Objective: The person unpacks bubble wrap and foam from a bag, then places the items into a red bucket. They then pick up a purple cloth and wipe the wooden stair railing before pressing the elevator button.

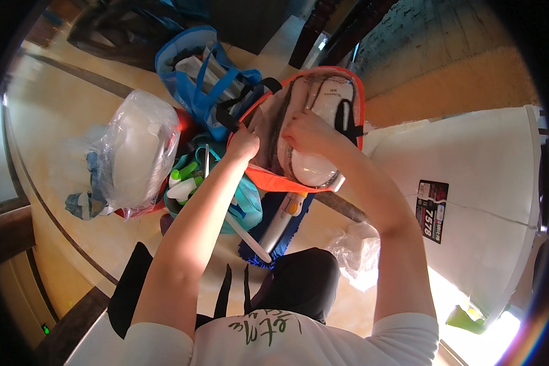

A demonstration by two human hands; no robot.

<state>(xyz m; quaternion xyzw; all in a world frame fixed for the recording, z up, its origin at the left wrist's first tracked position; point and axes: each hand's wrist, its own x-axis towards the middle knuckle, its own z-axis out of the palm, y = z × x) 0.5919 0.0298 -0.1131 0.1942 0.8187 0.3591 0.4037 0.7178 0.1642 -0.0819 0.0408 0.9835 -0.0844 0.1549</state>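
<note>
My left hand point(246, 142) is closed on the left edge of an orange-rimmed bag point(274, 179) with a clear plastic front. Inside or behind that plastic lie white, rounded items point(327, 110); which of the two, I cannot tell. On the bag's clear front rests my right hand point(304, 130), its fingers bent, perhaps pinching the plastic or a seam. A black strap point(227, 120) runs beside my left hand. Just left stands a blue-trimmed translucent bag point(201, 87) with things in it. Below it, a teal bag point(247, 196) holds green and white spray bottles point(183, 185).
A plastic-wrapped white object point(135, 151) stands at the left. A flat mop head with blue fringe point(279, 224) and a grey and yellow fitting lies below the orange bag. Crumpled clear plastic point(359, 251) is on the floor, near a large white panel point(466, 174) at the right.
</note>
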